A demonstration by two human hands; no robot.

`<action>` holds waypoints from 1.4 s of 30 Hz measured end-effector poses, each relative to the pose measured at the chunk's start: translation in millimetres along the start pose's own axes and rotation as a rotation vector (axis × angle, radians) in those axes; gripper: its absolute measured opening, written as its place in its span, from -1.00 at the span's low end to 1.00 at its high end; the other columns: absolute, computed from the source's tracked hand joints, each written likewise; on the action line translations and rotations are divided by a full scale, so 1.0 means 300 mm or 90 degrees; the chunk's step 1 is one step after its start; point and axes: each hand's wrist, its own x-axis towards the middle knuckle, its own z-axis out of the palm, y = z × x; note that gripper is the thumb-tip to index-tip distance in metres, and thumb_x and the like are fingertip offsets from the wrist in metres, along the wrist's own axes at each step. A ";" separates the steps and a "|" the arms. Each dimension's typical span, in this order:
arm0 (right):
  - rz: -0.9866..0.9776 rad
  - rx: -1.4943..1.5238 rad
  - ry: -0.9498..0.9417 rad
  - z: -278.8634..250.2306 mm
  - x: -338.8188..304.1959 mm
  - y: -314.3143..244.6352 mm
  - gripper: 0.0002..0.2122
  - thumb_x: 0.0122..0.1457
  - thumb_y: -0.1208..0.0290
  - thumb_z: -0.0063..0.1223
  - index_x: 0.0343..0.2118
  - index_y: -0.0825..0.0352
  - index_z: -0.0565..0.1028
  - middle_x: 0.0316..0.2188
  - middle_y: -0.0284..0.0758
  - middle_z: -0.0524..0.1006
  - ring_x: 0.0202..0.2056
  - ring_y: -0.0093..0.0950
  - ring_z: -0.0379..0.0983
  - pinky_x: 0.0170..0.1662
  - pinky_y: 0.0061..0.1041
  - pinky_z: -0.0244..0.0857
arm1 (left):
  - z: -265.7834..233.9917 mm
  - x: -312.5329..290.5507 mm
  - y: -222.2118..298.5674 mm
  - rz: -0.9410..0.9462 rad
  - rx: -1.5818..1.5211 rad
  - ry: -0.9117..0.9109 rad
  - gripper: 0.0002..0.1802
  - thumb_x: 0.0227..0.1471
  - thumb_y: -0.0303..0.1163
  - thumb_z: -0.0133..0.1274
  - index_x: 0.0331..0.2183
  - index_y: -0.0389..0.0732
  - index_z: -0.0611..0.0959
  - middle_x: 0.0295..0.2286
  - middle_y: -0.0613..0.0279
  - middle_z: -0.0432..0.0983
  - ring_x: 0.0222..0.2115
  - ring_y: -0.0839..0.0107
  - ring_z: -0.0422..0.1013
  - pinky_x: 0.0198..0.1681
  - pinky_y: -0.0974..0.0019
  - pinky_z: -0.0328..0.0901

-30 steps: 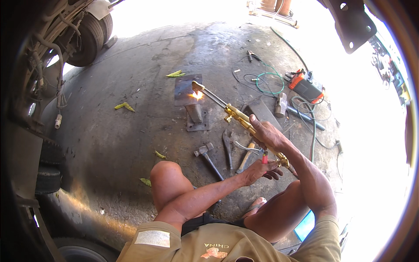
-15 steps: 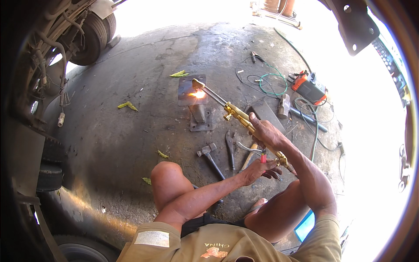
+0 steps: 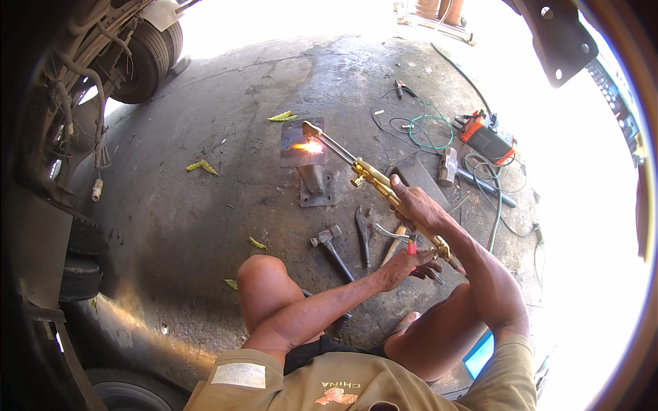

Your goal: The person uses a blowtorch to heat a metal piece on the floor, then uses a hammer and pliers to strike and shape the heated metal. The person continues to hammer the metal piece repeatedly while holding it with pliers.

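Observation:
A brass cutting torch (image 3: 377, 179) is gripped in my right hand (image 3: 419, 207), fingers wrapped round its handle. Its angled tip burns with a bright orange flame (image 3: 310, 146) over a dark metal plate (image 3: 293, 135). That plate tops a short steel bracket (image 3: 312, 179) with a drilled base plate on the ground. My left hand (image 3: 399, 268) is closed round a small red stick-like thing (image 3: 412, 245), perhaps a lighter. Its fingers lie beside the brass valve fittings (image 3: 441, 252) at the torch's rear; whether they touch is unclear.
By my knees lie a hammer (image 3: 332, 251), a dark wrench (image 3: 363, 236) and a wooden handle (image 3: 394, 244). Rightward are a sledgehammer (image 3: 449, 168), an orange-black welding machine (image 3: 488, 139), cables and a hose (image 3: 462, 77). A truck wheel (image 3: 142, 61) stands far left.
The flame at the tip looks a little wider toward the left. Both hands and the torch hold nearly the same position.

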 end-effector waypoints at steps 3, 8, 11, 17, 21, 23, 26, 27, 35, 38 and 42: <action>-0.006 -0.009 -0.004 0.001 -0.002 -0.014 -0.11 0.18 -0.51 -0.57 -0.47 0.43 0.47 -0.75 -0.42 0.31 -0.71 -0.57 0.26 -0.62 -0.44 0.15 | -0.003 -0.001 0.003 -0.002 0.002 0.009 -0.44 0.26 0.04 -0.02 0.02 -0.26 0.55 -0.20 0.12 0.62 -0.21 0.41 0.54 -0.03 0.28 0.38; -0.004 -0.005 0.001 0.004 0.019 0.001 -0.11 0.19 -0.50 -0.56 -0.45 0.44 0.48 -0.73 -0.41 0.32 -0.71 -0.57 0.26 -0.61 -0.44 0.16 | -0.010 -0.001 0.001 -0.005 0.003 0.012 -0.42 0.25 0.05 -0.02 0.03 -0.25 0.54 -0.16 0.12 0.61 -0.20 0.40 0.52 -0.03 0.28 0.34; 0.005 0.003 0.003 0.005 0.026 -0.001 -0.12 0.19 -0.50 -0.53 -0.44 0.45 0.48 -0.72 -0.40 0.33 -0.70 -0.57 0.27 -0.61 -0.45 0.17 | -0.020 0.003 -0.003 -0.011 0.007 0.015 -0.41 0.25 0.05 -0.01 0.05 -0.25 0.53 -0.16 0.13 0.61 -0.19 0.41 0.52 -0.03 0.28 0.34; 0.013 0.017 0.000 0.004 0.037 0.005 -0.13 0.18 -0.50 -0.50 -0.42 0.44 0.48 -0.69 -0.40 0.34 -0.69 -0.58 0.29 -0.61 -0.47 0.20 | -0.022 0.004 -0.003 -0.001 -0.004 0.013 -0.40 0.25 0.04 -0.01 0.09 -0.26 0.50 -0.16 0.13 0.61 -0.19 0.41 0.52 -0.01 0.27 0.34; 0.022 0.026 0.004 0.007 0.040 0.002 -0.12 0.17 -0.51 -0.49 -0.41 0.44 0.48 -0.68 -0.39 0.34 -0.68 -0.58 0.30 -0.61 -0.47 0.21 | -0.027 0.006 -0.008 -0.001 -0.012 0.018 -0.40 0.25 0.03 -0.01 0.09 -0.26 0.50 -0.15 0.11 0.60 -0.18 0.40 0.52 -0.01 0.26 0.35; 0.019 0.027 0.005 0.007 0.042 0.005 -0.12 0.16 -0.52 -0.49 -0.41 0.44 0.48 -0.67 -0.39 0.35 -0.68 -0.58 0.30 -0.61 -0.47 0.21 | -0.028 0.007 -0.009 -0.002 -0.013 0.022 -0.40 0.25 0.02 0.00 0.09 -0.26 0.50 -0.15 0.11 0.60 -0.18 0.39 0.52 -0.01 0.26 0.35; 0.018 0.031 0.006 0.007 0.045 0.008 -0.12 0.16 -0.52 -0.48 -0.41 0.43 0.48 -0.66 -0.39 0.35 -0.67 -0.58 0.30 -0.60 -0.47 0.21 | -0.027 0.004 -0.006 -0.004 -0.013 0.031 -0.41 0.24 0.02 0.00 0.09 -0.25 0.50 -0.16 0.10 0.60 -0.18 0.40 0.53 -0.02 0.27 0.35; 0.018 0.032 0.007 0.007 0.045 0.008 -0.12 0.15 -0.52 -0.48 -0.41 0.43 0.47 -0.66 -0.39 0.35 -0.67 -0.58 0.30 -0.60 -0.47 0.21 | -0.025 0.003 -0.004 -0.007 -0.014 0.036 -0.41 0.24 0.02 0.01 0.09 -0.25 0.50 -0.16 0.10 0.60 -0.18 0.40 0.53 -0.02 0.27 0.35; 0.022 0.037 0.007 0.009 0.060 0.009 -0.17 0.20 -0.48 -0.48 -0.43 0.40 0.46 -0.66 -0.42 0.33 -0.67 -0.59 0.27 -0.60 -0.49 0.20 | -0.025 0.001 0.002 -0.004 -0.018 0.055 -0.42 0.24 0.03 0.01 0.07 -0.22 0.50 -0.15 0.11 0.61 -0.21 0.42 0.53 -0.03 0.28 0.36; 0.019 0.035 0.008 0.011 0.059 0.006 -0.16 0.12 -0.56 -0.50 -0.53 0.33 0.41 -0.67 -0.42 0.32 -0.64 -0.58 0.30 -0.60 -0.47 0.21 | -0.032 0.003 -0.005 -0.009 -0.019 0.062 -0.43 0.25 0.03 0.00 0.06 -0.23 0.50 -0.15 0.10 0.61 -0.22 0.42 0.54 -0.03 0.28 0.36; 0.016 0.042 0.011 0.014 0.057 0.008 -0.15 0.07 -0.60 -0.51 -0.58 0.30 0.38 -0.68 -0.43 0.31 -0.62 -0.58 0.31 -0.60 -0.47 0.23 | -0.027 0.000 -0.002 -0.006 -0.016 0.061 -0.45 0.26 0.01 -0.01 0.05 -0.24 0.50 -0.15 0.09 0.61 -0.22 0.40 0.54 -0.03 0.27 0.36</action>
